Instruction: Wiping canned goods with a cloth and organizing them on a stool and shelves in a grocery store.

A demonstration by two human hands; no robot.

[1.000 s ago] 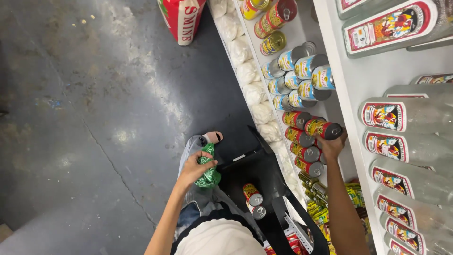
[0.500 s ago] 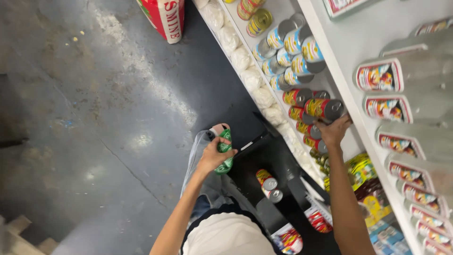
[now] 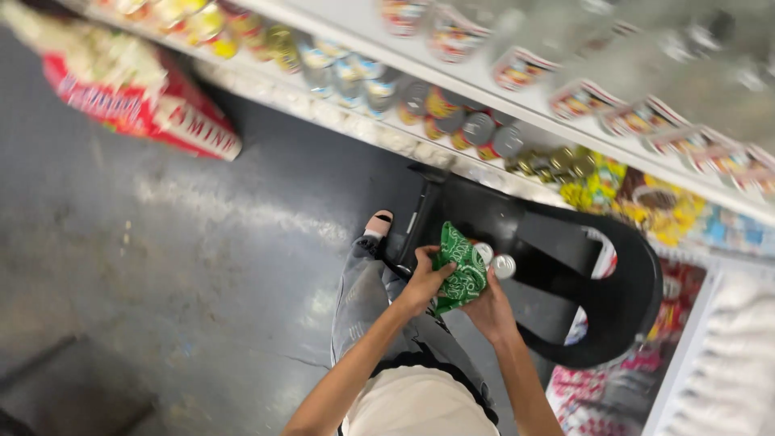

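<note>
Item: two small cans, silver tops showing, at frame centre, just above a black chair. Right hand cups them from 6 o'clock, grip wrapped round both. Left hand at 9 o'clock, grip pinching a green cloth against them. Risk: wiping pressure could likely slide one can free; it would drop onto the chair or grey floor.
</note>
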